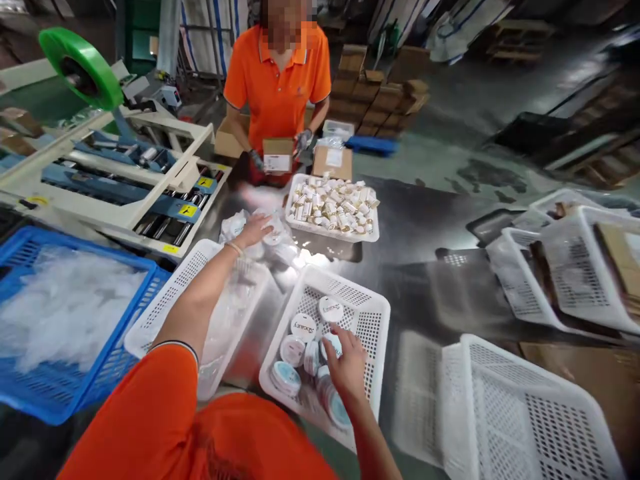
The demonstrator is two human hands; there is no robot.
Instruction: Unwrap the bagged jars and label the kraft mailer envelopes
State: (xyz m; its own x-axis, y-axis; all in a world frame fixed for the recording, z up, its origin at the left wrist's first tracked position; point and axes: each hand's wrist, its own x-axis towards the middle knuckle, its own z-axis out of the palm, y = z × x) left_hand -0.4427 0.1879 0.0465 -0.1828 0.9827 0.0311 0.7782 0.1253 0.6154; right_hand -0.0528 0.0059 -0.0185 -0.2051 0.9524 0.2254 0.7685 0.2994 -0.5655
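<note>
My left hand (255,230) is stretched forward with its fingers spread, lying on a heap of clear plastic-wrapped items (280,233) beyond the left white basket. Over the middle white basket (373,303) is my right hand (347,363), thumb and fingers apart around a round container (334,344) with a white and pale blue lid. Whether it grips that container firmly is hard to see. Several similar round containers (303,327) with printed lids lie about it in the basket, some flat and some on edge.
A white tray (333,233) full of small white-and-gold pieces stands ahead. Across the table a co-worker (277,80) holds a small carton (278,157). A taping machine (165,180) and blue crate (145,267) are left; white baskets (525,400) stand right.
</note>
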